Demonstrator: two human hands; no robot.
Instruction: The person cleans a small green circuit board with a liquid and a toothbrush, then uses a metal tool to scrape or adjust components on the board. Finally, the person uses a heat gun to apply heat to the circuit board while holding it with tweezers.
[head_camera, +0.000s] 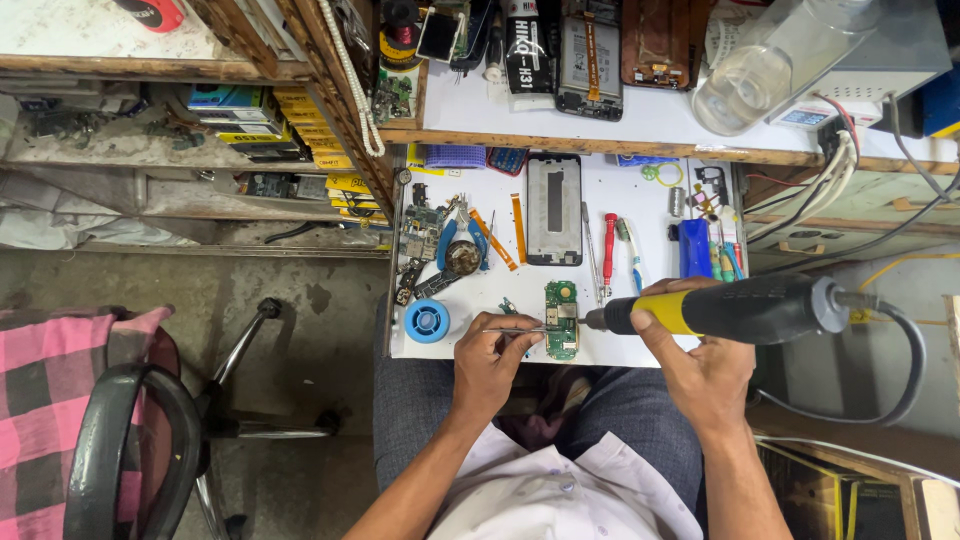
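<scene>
On the left we see a pink checked chair (60, 400), and then the white work table (620, 225) begins. Near its front edge sits a small blue spool (427, 321). Next comes our left hand (492, 362), with its fingers pinched tight on thin metal tweezers (515, 330). The tips of the tweezers touch the green circuit board (562, 320), which lies flat on the table, just in front of us. Behind the board lies a grey phone frame (554, 210), and a red screwdriver (609, 250) lies beside that. On the right, our right hand (700, 365) is wrapped around a black and yellow hot air tool (730, 310). Its tip points at the right edge of the board and is very close to it. To do this well, we think we should keep the tweezers very still, hold the tool steady over one spot, and keep our fingers away from the hot tip. So the board lies between our two hands, a little nearer the left one.
</scene>
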